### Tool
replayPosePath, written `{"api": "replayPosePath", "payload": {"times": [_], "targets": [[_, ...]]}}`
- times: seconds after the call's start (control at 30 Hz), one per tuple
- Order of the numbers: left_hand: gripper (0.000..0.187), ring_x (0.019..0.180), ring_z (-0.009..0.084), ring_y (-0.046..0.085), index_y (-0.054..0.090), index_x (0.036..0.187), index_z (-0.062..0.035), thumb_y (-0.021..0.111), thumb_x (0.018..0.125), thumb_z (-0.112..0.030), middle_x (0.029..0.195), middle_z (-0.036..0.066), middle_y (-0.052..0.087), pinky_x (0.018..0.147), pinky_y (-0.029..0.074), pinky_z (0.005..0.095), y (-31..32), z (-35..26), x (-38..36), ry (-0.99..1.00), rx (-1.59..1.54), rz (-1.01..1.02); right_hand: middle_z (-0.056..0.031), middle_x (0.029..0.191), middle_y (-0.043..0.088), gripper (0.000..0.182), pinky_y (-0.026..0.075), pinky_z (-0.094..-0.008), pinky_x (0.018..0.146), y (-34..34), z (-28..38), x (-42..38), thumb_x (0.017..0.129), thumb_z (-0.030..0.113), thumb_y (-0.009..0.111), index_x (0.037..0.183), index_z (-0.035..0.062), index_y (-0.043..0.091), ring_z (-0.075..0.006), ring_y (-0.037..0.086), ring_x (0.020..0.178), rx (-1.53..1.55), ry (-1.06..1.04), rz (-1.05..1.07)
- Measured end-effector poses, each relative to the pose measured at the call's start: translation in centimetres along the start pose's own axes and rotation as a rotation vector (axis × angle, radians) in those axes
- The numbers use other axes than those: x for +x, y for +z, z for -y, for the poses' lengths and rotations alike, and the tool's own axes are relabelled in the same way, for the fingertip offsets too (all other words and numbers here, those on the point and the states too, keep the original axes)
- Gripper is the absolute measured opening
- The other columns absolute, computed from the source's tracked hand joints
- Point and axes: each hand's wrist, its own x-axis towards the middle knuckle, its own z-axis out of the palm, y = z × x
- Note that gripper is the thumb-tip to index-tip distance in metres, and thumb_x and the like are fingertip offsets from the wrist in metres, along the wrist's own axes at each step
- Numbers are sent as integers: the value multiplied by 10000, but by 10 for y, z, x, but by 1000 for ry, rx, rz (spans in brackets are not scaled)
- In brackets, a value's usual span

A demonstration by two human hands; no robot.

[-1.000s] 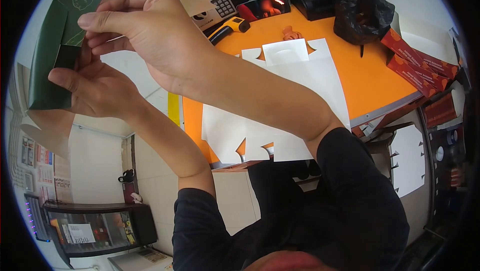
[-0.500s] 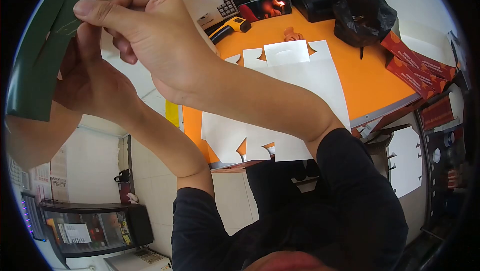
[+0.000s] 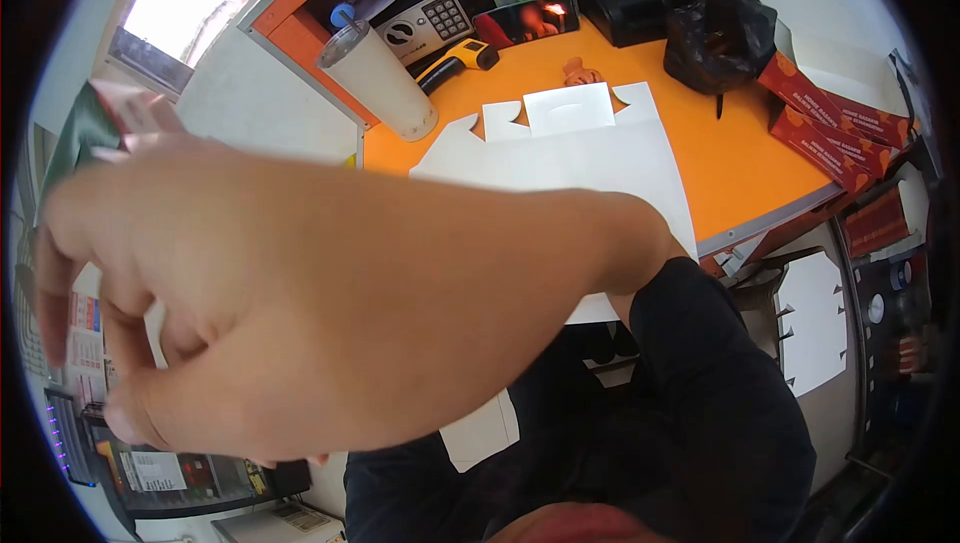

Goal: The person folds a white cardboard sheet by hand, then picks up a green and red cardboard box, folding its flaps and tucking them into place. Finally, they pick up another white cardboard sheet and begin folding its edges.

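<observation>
My right hand (image 3: 200,283) is large in the left foreground, blurred by motion. Its fingers are bent but apart, and I see nothing between them. Beyond it, at the upper left, part of a dark green sheet or packet (image 3: 82,138) shows next to a blurred pinkish piece (image 3: 140,111). My left hand is almost wholly covered by my right hand and forearm, so what it holds cannot be made out. Beneath my right forearm, a white die-cut card sheet (image 3: 560,161) with notched flaps lies flat on the orange table (image 3: 735,163).
A tall pale tumbler (image 3: 380,83) stands beside a keypad safe (image 3: 430,25). Near them are a yellow-black handheld device (image 3: 460,61), a phone (image 3: 528,21), a small printer (image 3: 620,3), a small brown figurine (image 3: 580,73), a black plastic bag (image 3: 715,38) and red printed boxes (image 3: 830,123).
My right hand has come off the green piece and swung down and nearer the camera, now covering my left hand. The green piece is farther off, and the tumbler has come into sight.
</observation>
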Motion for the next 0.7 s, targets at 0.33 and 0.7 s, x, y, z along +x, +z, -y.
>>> {"api": "replayPosePath", "payload": {"times": [0.33, 0.7], "targets": [[366, 893, 219, 602, 393, 1177, 94, 516, 858, -35, 1004, 166, 574, 872, 455, 329, -70, -48, 6, -224, 386, 380, -182, 931, 613, 416, 472, -384, 731, -55, -25, 42, 734, 334, 625, 989, 7, 602, -287, 607, 840, -882, -542, -356], [357, 822, 189, 593, 413, 1171, 100, 507, 836, 22, 873, 150, 607, 809, 433, 281, -46, -57, -9, -74, 223, 374, -104, 988, 584, 658, 481, -373, 756, -32, -58, 49, 543, 385, 762, 1117, 147, 546, -290, 581, 903, -904, -703, -246]]}}
